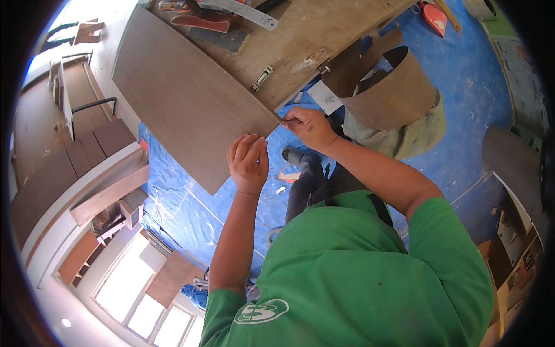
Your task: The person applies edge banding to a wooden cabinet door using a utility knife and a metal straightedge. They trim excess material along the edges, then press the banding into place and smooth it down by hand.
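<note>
A brown wood-grain panel (191, 92) lies tilted across the left of the view, its back part over a worn wooden workbench (312, 37). My left hand (248, 163) is at the panel's near edge, fingers bent over it and thumb hidden. At the panel's right corner, my right hand (310, 128) is closed in a pinch. Something thin and dark shows at its fingertips, too small to name. A metal hinge (263, 79) lies on the bench beside the panel.
A coiled brown edging strip (387, 95) sits right of my right arm. A steel ruler (245, 13) and a red-handled tool (199, 23) lie on the bench. Blue sheeting (468, 92) covers the floor, with a red dustpan (433, 18) on it. Cabinets (63, 150) stand left.
</note>
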Demonstrator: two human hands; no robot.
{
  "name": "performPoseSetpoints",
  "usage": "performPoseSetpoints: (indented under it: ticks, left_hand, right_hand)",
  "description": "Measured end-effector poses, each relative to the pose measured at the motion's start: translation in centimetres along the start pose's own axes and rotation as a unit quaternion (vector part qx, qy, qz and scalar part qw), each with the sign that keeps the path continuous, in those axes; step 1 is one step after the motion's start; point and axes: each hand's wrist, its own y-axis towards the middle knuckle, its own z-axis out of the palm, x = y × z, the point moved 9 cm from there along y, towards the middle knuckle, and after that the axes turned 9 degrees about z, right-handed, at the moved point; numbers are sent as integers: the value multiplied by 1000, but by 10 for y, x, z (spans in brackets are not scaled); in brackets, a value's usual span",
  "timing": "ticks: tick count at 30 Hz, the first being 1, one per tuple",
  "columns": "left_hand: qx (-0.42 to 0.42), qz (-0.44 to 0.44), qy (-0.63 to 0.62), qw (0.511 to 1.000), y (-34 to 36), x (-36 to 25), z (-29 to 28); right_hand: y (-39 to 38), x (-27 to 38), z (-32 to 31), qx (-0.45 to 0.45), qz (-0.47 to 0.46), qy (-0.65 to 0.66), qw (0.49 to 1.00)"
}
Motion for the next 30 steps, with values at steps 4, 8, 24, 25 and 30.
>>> performPoseSetpoints:
  ticks: [4,8,24,25,30]
  left_hand:
    - [26,4,9,1000,3,0,3]
    - [32,6,3,999,6,-1,7]
    - [91,-15,-10,996,23,24,13]
    - [102,-23,-19,994,27,23,14]
    - [135,13,-21,991,30,19,26]
  right_hand:
    - [0,0,-3,-7,-11,7,1000]
    - [5,-7,-6,-13,-14,1,1000]
    - [-2,-8,-17,29,20,-48,998]
    - [-3,-13,-13,39,23,-18,999]
    - [-8,-29,8,116,178,208,955]
